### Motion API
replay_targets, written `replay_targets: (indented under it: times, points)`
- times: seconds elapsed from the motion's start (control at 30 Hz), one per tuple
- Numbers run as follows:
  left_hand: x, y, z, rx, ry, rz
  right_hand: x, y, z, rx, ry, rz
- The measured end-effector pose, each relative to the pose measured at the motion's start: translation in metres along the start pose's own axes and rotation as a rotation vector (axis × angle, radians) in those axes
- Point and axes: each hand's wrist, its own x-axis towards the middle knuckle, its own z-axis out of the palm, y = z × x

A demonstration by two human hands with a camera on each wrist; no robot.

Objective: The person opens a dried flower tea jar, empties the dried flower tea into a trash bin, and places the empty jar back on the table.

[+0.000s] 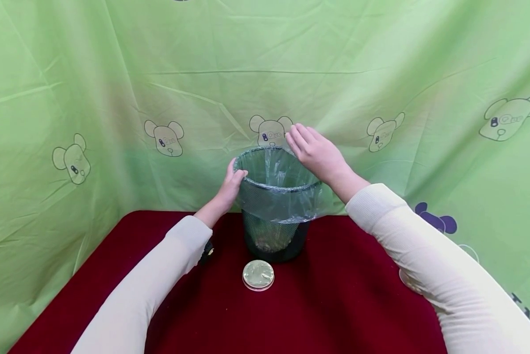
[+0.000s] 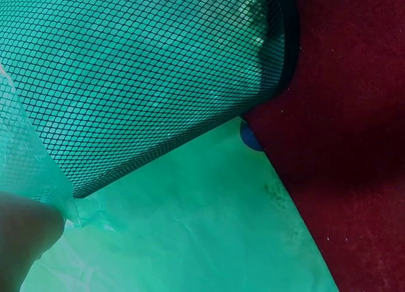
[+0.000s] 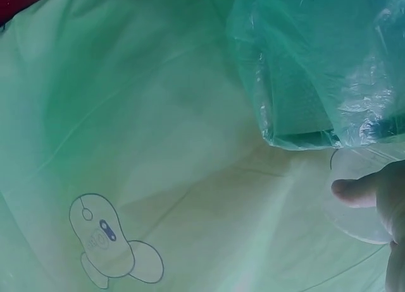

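Note:
A black mesh wastebasket stands on the red cloth. A clear plastic bag lines it and is folded over its rim. My left hand grips the rim at the left, thumb on the inner side. In the left wrist view, a finger or thumb tip touches the bag's edge. My right hand is raised over the rim's right side. What looks like a clear round disc is pinched in it, mostly hidden by the hand. A short stack of round, shiny discs lies before the wastebasket.
A red-covered table carries everything. Green fabric printed with bear heads hangs close behind and at the sides. A small dark object shows beside the left sleeve. Something pale and rounded is partly covered by the right sleeve.

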Motion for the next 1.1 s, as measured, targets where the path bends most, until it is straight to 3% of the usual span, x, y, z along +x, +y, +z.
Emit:
replay_targets:
  times: [0.5,0.87,1.1]
  points:
    - [-0.0008,0.0013,0.0010,-0.007,0.010,-0.006,0.0025,-0.0011,-0.0043,-0.135,-0.039,-0.196]
    - [-0.0004,0.0025,0.0006,-0.006,0.004,-0.024,0.0009,-0.0037,0.0020,-0.212,0.092,-0.303]
    - [0.0007,0.0003,0.0011,-0.018,0.007,-0.008,0.0010,-0.0009,0.0001,-0.250,0.099,-0.321]
